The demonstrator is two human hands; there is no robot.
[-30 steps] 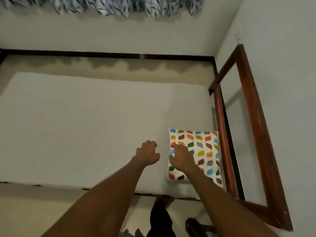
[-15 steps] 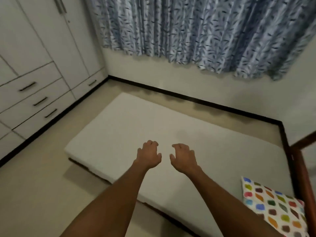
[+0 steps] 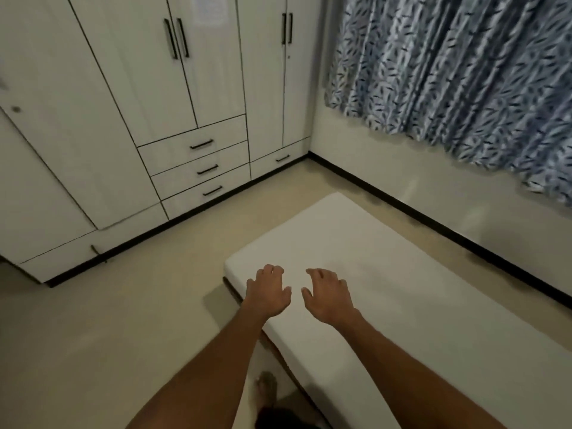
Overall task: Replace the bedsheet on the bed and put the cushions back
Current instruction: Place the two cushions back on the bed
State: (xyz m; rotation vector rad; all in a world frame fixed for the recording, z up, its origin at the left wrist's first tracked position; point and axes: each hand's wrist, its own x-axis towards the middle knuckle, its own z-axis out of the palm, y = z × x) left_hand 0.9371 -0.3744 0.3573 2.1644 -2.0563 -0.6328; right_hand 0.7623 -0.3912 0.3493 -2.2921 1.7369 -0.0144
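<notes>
A low bed with a plain white covered mattress [image 3: 387,274] runs from the lower right toward the room's far corner. Both my arms stretch out over its near left end. My left hand [image 3: 268,293] hovers above the mattress corner, palm down, fingers loosely curled and holding nothing. My right hand [image 3: 328,296] hangs beside it over the white surface, also loose and empty. The patterned cushion is out of view.
A white wardrobe [image 3: 148,97] with drawers and black handles fills the left wall. A blue leaf-print curtain [image 3: 458,72] hangs at the upper right above a black skirting line. Beige floor [image 3: 108,320] lies left of the bed. My foot [image 3: 266,390] stands by the bed's edge.
My view has swung left, from the headboard end with the cushion to the foot of the bed and the wardrobe. Both hands stayed out in front, empty, and the cushion left the view.
</notes>
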